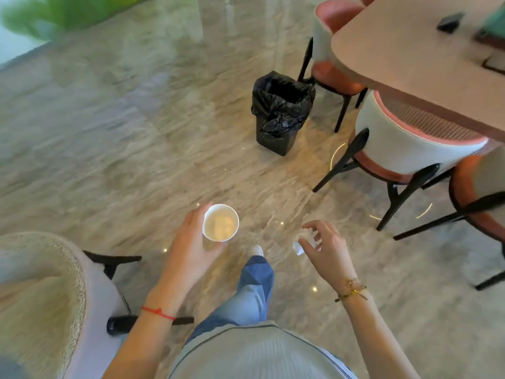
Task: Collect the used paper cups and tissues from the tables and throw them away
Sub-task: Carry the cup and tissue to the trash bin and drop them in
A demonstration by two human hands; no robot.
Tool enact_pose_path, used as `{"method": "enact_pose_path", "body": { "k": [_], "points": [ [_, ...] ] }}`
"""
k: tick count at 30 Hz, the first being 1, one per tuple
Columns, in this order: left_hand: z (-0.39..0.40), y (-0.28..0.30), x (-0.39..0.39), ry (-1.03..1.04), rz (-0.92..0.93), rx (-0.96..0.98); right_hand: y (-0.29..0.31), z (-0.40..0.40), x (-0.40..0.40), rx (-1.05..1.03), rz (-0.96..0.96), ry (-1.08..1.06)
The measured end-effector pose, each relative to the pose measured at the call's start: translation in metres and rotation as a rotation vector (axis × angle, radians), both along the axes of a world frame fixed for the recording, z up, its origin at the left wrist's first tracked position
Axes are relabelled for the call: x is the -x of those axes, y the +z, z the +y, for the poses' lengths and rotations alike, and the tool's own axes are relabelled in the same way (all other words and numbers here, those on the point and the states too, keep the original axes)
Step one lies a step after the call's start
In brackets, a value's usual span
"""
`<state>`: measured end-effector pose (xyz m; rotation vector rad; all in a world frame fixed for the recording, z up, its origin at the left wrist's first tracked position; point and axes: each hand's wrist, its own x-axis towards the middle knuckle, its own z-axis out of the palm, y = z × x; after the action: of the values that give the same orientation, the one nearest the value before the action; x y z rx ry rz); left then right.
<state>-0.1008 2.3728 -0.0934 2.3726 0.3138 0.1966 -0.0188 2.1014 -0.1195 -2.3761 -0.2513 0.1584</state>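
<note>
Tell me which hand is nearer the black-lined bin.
Right. The right hand, holding a tissue, is below the bin; the left hand, holding the cup, sits farther down-left.

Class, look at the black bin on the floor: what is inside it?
The bin holds a black bag lining, folded over its rim. Its opening looks dark; nothing shows inside, and the bottom is hidden by the bag and shadow.

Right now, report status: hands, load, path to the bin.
Left hand holding paper cup, upright. Right hand gripping crumpled tissue. Black-lined bin ahead on the floor, open, beside the chairs. Path clear.
</note>
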Motion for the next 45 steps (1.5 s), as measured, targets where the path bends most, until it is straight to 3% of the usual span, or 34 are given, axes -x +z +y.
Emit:
{"method": "enact_pose_path", "body": {
  "k": [9,17,32,45],
  "points": [
    [-0.003,0.017,-0.249,-0.101,-0.044,-0.015,0.017,0.002,-0.22,0.044,-0.024,-0.064],
    [-0.006,0.025,-0.425,-0.202,-0.035,-0.036,0.026,0.001,-0.377,0.046,-0.024,-0.121],
    [-0.035,0.009,-0.713,-0.05,-0.034,-0.017,0.021,-0.028,-0.696,0.056,-0.013,0.026],
    [0.005,-0.014,-0.927,0.04,0.05,-0.003,-0.01,0.028,-0.928,0.053,0.055,0.129]
  ]
}}
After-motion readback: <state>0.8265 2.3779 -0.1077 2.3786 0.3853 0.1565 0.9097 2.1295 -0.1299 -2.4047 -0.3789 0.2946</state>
